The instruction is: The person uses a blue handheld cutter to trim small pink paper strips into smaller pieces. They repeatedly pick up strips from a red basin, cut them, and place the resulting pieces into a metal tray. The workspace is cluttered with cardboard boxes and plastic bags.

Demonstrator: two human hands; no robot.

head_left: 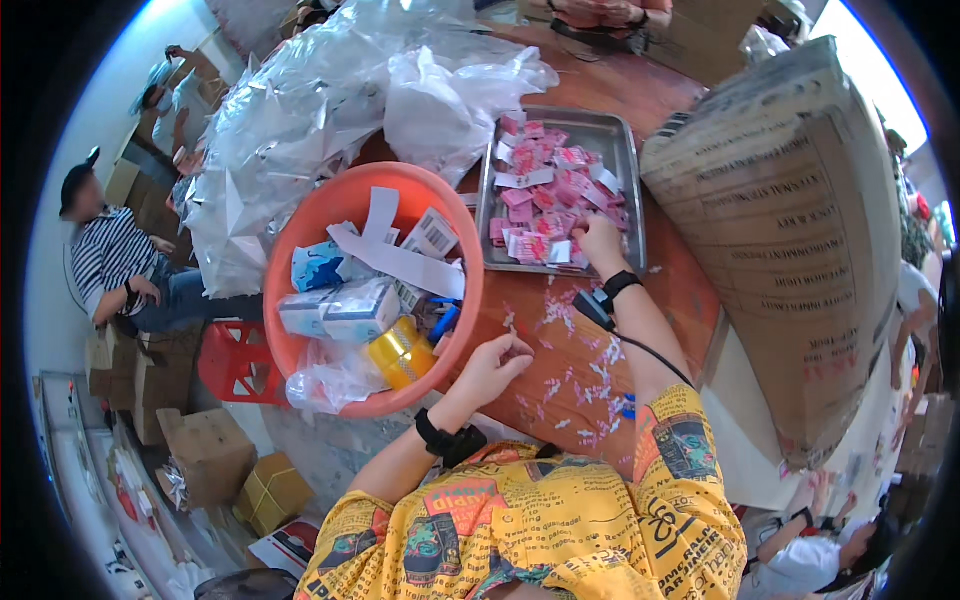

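My right hand [601,246] reaches over the near right part of a metal tray [640,215], its fingers bent down onto pink packets [548,190] heaped inside. A small dark piece shows by its fingertips; whether they grip it or a packet I cannot make out. White paper slips [527,179] lie among the packets. My left hand [492,368] hangs above the table, right of an orange tub [474,290], with its fingers curled together. Anything in it is too small or hidden to name. Dark bands circle both wrists.
Small pink and white scraps [590,390] litter the reddish table [505,400]. The tub holds boxes, paper strips and a yellow tape roll [402,352]. Clear plastic bags [300,130] pile up behind it. A large carton [770,230] stands at right. Other people sit around.
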